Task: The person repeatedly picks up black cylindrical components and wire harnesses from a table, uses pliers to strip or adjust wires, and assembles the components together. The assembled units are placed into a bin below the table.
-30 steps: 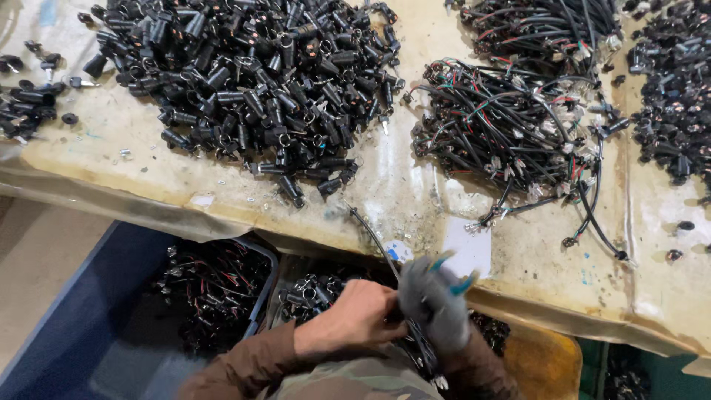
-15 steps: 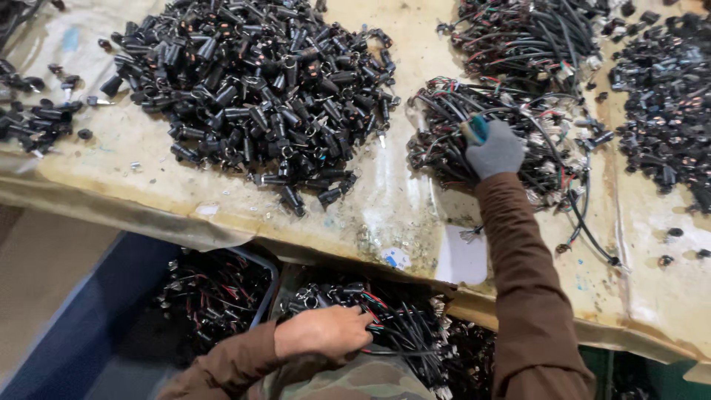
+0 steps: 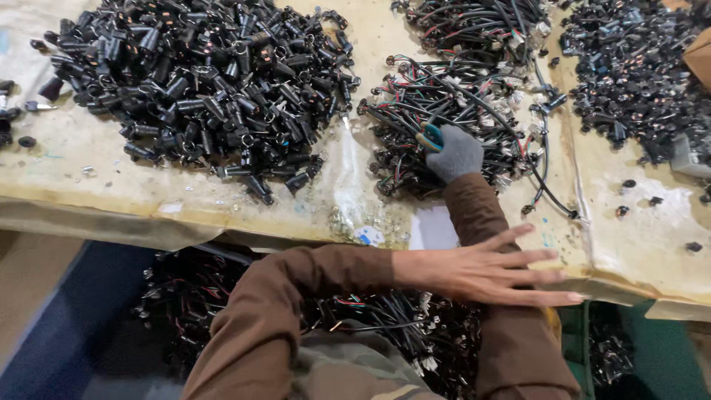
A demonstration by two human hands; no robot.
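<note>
My right hand (image 3: 453,153), in a grey glove with a teal piece at the thumb side, reaches into a pile of black wired parts with red and green leads (image 3: 415,111). Its fingers curl down among the wires. My bare left hand (image 3: 485,270) lies flat with its fingers spread and pointing right. It crosses over my right forearm at the table's front edge (image 3: 622,285) and holds nothing. Both arms wear brown sleeves.
A big heap of black cylindrical parts (image 3: 200,81) covers the table's left. More wire bundles (image 3: 481,18) and small black parts (image 3: 629,67) lie at the back right. Under the table edge, a blue bin (image 3: 67,326) and bins of black wired parts (image 3: 385,326) stand.
My left hand has come up out of the bin below and stretched to the right over my right forearm. My right hand has stayed in the wire pile.
</note>
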